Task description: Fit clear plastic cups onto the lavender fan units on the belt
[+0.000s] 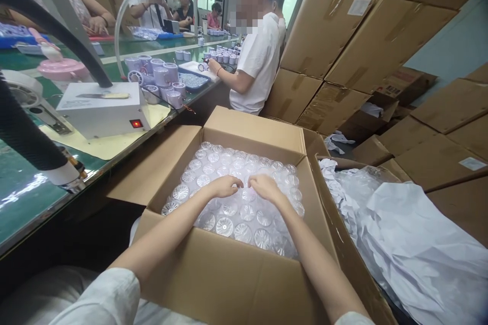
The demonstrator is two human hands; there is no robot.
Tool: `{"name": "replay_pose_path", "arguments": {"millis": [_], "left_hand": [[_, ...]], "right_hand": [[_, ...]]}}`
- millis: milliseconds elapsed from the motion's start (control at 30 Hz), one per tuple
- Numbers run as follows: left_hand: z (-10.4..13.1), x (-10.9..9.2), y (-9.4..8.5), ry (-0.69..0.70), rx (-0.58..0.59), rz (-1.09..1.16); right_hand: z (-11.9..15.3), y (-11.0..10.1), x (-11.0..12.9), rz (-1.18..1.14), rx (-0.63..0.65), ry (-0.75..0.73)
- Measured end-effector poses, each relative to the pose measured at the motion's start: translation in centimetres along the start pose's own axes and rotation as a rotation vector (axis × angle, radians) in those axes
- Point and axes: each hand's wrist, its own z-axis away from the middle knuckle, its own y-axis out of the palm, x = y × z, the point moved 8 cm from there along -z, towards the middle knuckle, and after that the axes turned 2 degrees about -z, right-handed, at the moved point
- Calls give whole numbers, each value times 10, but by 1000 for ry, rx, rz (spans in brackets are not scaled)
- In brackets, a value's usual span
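Note:
In front of me an open cardboard box (pixel 236 264) holds rows of clear, round-ended plastic pieces (pixel 224 226), with what looks like thin clear plastic over part of them. My left hand (pixel 225 186) hovers at the middle of the box, its fingers curled and pressed together. Close beside it on the right is my right hand (pixel 264 186), its fingers bent down in the same way. A small gap separates the two sets of fingertips. Whatever they pinch, if anything, is too clear and small to make out.
On the left, a green workbench (pixel 23 177) carries a grey-white box with a red switch (pixel 102 109), a black hose (pixel 26 117) and lilac cups (pixel 162 76). A co-worker (pixel 253 61) stands beyond. Stacked cartons (pixel 324 30) and white crumpled paper (pixel 412 244) fill the right side.

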Motion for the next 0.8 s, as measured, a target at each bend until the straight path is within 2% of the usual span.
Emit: {"name": "replay_pose_path", "arguments": {"millis": [67,133,333,467,600,700,800], "left_hand": [[0,-2,5,-23,2,-46],[-1,-2,9,-68,-4,-97],[-5,-1,12,-103,-27,-172],[-6,5,13,-111,-20,-162],[-5,10,14,-177,-24,-165],[-5,7,15,-223,-17,-181],[-4,5,9,-254,-33,-195]], "right_hand": [[1,23,7,71,84,44],[2,34,9,132,120,88],[3,30,3,175,174,130],[2,29,-14,152,241,138],[-2,39,-32,114,283,178],[-5,49,-35,31,299,152],[-6,49,-36,-47,280,133]]}}
